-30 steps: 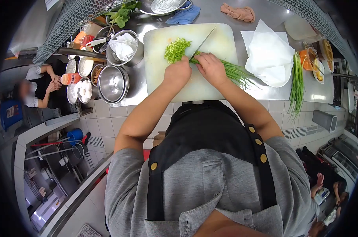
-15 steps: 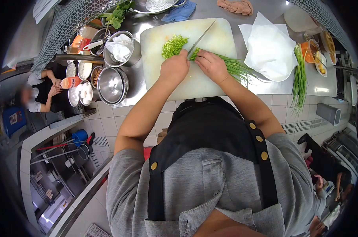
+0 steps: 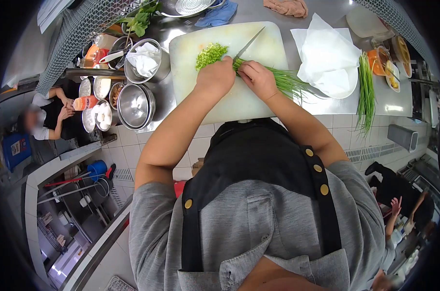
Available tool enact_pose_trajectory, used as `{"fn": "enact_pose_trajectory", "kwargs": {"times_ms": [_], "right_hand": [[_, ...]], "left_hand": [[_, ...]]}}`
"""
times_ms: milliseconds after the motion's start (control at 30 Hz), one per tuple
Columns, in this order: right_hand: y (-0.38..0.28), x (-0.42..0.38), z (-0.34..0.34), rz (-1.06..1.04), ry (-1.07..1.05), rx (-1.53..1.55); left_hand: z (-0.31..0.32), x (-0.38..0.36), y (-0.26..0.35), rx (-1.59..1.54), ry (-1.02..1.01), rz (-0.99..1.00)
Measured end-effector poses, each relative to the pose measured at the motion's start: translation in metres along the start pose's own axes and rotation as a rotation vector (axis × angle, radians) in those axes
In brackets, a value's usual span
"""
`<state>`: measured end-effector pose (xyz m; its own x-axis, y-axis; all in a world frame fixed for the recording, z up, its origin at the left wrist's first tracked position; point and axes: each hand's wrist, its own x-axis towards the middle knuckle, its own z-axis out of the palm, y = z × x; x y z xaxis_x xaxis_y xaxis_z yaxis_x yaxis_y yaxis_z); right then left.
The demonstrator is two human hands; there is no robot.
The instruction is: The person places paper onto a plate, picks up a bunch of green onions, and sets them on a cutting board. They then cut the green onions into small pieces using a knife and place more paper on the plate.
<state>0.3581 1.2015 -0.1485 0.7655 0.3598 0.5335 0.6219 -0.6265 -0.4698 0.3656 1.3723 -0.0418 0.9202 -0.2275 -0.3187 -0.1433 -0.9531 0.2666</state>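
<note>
My left hand [image 3: 215,77] is closed round the handle of a knife [image 3: 249,42], whose blade points up and to the right over the white cutting board [image 3: 195,102]. Long thin green stalks [image 3: 290,82] lie under my right hand [image 3: 258,80], which grips the bundle close to the blade. The bundle's cut ends touch the knife, and the stalks trail right past the board's edge. A pile of chopped green pieces [image 3: 211,56] sits on the board just beyond my left hand. My left hand hides the knife's handle.
Steel bowls [image 3: 135,106] and a pot with white paper [image 3: 145,59] stand left of the board. Right of it are a paper-lined plate [image 3: 329,63], more green stalks [image 3: 366,92] and an orange container [image 3: 375,60]. Other people are at far left and lower right.
My left hand and the knife have shifted slightly relative to the stalks. The whole view has moved a little. At lower right, another person's hand is now raised.
</note>
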Motion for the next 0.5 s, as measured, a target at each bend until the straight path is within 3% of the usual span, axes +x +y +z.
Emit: {"fn": "enact_pose_trajectory", "kwargs": {"times_ms": [267,500], "right_hand": [[0.004,-0.002,0.001,-0.064,0.027,-0.018],[-0.003,0.002,-0.007,-0.042,0.033,0.031]], "left_hand": [[-0.02,-0.022,-0.002,0.0,-0.126,-0.061],[-0.015,-0.021,0.001,0.002,-0.119,-0.072]]}}
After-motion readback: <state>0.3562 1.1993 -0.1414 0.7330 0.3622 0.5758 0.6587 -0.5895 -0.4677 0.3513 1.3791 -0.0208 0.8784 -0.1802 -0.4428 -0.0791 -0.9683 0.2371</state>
